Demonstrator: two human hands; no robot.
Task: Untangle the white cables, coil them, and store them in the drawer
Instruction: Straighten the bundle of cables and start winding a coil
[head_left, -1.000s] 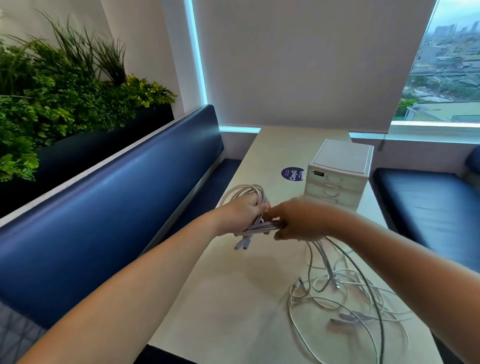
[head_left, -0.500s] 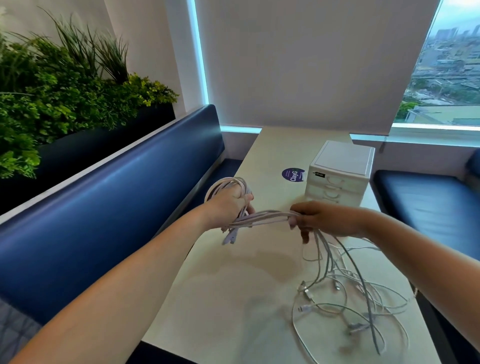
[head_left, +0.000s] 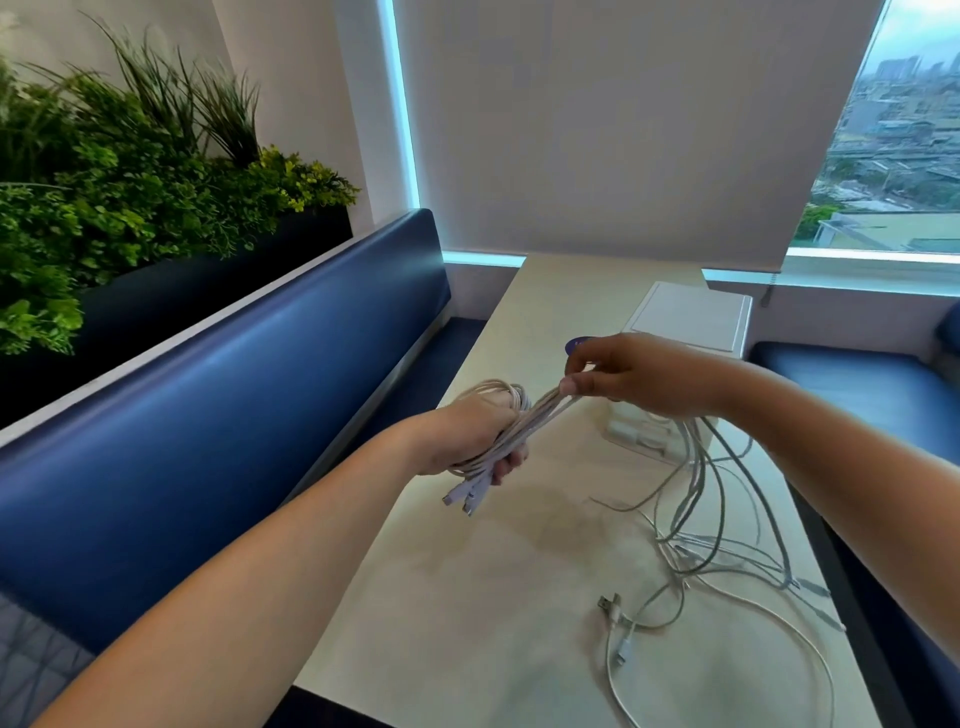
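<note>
My left hand (head_left: 475, 436) grips a coil of white cables (head_left: 496, 395) looped around it above the table, with two plug ends (head_left: 465, 496) hanging below the fist. My right hand (head_left: 631, 376) pinches the same bundle of strands a little to the right and higher, pulling them taut from the coil. From my right hand the strands drop to a loose tangle of white cables (head_left: 727, 561) lying on the table's right side. A small white drawer unit (head_left: 691, 317) stands behind my right hand, its front mostly hidden.
The pale table (head_left: 467, 597) runs away from me toward the window. A blue bench (head_left: 208, 415) lines its left side, with green plants (head_left: 104, 197) above. Another blue seat (head_left: 857, 384) lies at the right. A purple sticker (head_left: 579, 344) peeks out behind my right hand.
My right hand has risen and moved back toward the left hand with the strands. The tangle on the table has shifted, with plug ends now lying nearer me.
</note>
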